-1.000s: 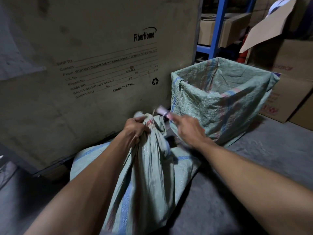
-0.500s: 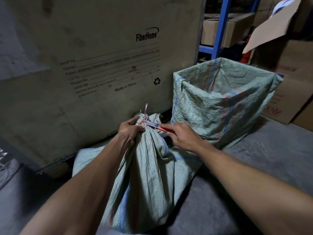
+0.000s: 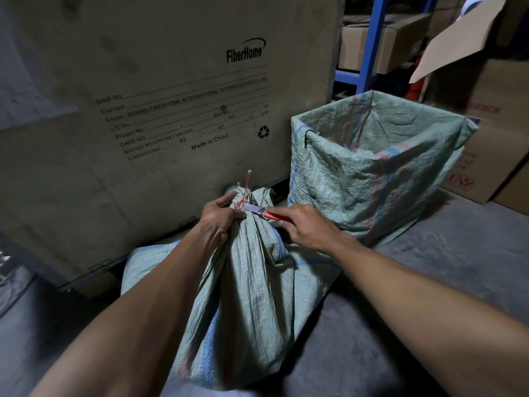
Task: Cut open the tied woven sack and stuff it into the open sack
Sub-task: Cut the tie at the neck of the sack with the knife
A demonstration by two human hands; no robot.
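The tied woven sack [image 3: 254, 287], pale green with blue stripes, stands in front of me on the floor. Its neck is bunched and bound with red string [image 3: 240, 204]. My left hand [image 3: 219, 217] grips the neck just below the tie. My right hand [image 3: 307, 224] holds a red-handled utility knife [image 3: 262, 211], its blade lying against the string from the right. The open sack [image 3: 369, 179], same green weave, stands upright to the right with its mouth spread wide; its inside is mostly hidden.
A large FiberHome cardboard crate [image 3: 160, 110] stands right behind the tied sack. Cardboard boxes [image 3: 492, 144] sit behind and right of the open sack. A blue metal shelf [image 3: 369, 53] with boxes stands at the back. Grey concrete floor [image 3: 429, 282] spreads to the right.
My right hand swung the knife in from the right until its blade reached the red string, and now holds it there. My left hand keeps its grip on the neck.
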